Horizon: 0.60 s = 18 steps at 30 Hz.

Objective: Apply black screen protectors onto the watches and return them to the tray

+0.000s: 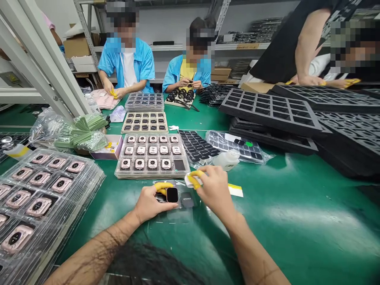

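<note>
— Left hand (152, 202): pinching a watch body (172, 194), thumb along its near side, yellow-covered fingers at its far left. Right hand (215, 188): fingers closed on a white pad (188, 182). Room?

— Shelf rack (169, 48) across the back, stocked. Co-worker in a blue jacket (142, 59) beyond the table's far edge, others alongside.

— Surface?

— Green table (297, 221), smooth, glossy, glare toward the right edge. Small stuff probably slides.

— What's on it, big to small?

— Black foam trays (297, 126) toward the far right corner, stacked clear trays (89, 184) along the left edge, a tray of watch bodies (151, 174) between. Then clear film (178, 215) under the left hand, white bottle (227, 159) past the right hand.

— Watch body: where, how's it handle?

— Over the film, midway between left and right edges; can't tell if touching. Dark screen shows. Likely light, stiff, slick; glass could scratch or smudge. Hold opposite sides of the frame, fingertips off the screen.

— Pad?

— Just right of the watch body, slightly nearer the far edge. Looks soft, very light; pinch its rim. Material: can't tell.
</note>
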{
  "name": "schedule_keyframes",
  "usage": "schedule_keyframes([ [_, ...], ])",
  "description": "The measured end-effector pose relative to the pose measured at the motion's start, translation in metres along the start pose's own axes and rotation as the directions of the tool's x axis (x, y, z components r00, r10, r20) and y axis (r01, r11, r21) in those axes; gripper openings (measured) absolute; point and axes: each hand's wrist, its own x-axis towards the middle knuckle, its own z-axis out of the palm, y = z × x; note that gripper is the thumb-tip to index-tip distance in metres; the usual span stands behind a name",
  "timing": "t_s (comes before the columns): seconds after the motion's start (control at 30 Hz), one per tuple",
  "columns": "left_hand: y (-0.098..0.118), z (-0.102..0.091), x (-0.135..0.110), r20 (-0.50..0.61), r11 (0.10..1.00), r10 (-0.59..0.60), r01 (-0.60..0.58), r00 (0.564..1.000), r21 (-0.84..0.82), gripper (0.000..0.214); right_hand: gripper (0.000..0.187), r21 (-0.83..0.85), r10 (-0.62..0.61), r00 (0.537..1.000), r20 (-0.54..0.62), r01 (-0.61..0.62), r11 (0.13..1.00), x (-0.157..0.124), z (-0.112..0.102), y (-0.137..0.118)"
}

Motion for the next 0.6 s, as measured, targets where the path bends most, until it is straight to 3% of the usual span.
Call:
schedule_keyframes([
  [0.07, -0.002, -0.001, -0.002, 0.038, 0.994, 0.082, -0.084, 0.996, 0.064, 0.053, 0.02, 0.099, 0.059, 0.998, 0.028, -0.061, 0.993, 0.001, -0.009, 0.006],
  [0.13, -0.004, -0.001, -0.003, 0.094, 0.976, 0.173, -0.183, 0.98, 0.121, 0.047, 0.029, 0.298, 0.036, 0.984, 0.175, -0.088, 0.95, 0.001, -0.012, 0.003],
  [0.23, -0.007, -0.002, -0.002, 0.173, 0.948, 0.266, -0.29, 0.948, 0.129, 0.043, 0.03, 0.505, 0.025, 0.917, 0.398, -0.241, 0.828, 0.0, -0.008, -0.007],
  [0.37, -0.004, -0.005, 0.0, 0.169, 0.909, 0.379, -0.4, 0.91, 0.117, 0.045, 0.031, 0.569, 0.181, 0.824, 0.537, -0.512, 0.643, 0.001, -0.002, -0.008],
  [0.47, 0.0, -0.008, 0.0, 0.054, 0.914, 0.376, -0.38, 0.925, 0.146, 0.046, 0.037, 0.571, 0.232, 0.776, 0.586, -0.599, 0.561, 0.004, -0.007, -0.004],
  [0.6, 0.002, -0.008, 0.0, -0.046, 0.964, 0.24, -0.233, 0.97, 0.126, 0.043, 0.028, 0.545, 0.262, 0.755, 0.602, -0.627, 0.556, 0.007, -0.011, -0.006],
])
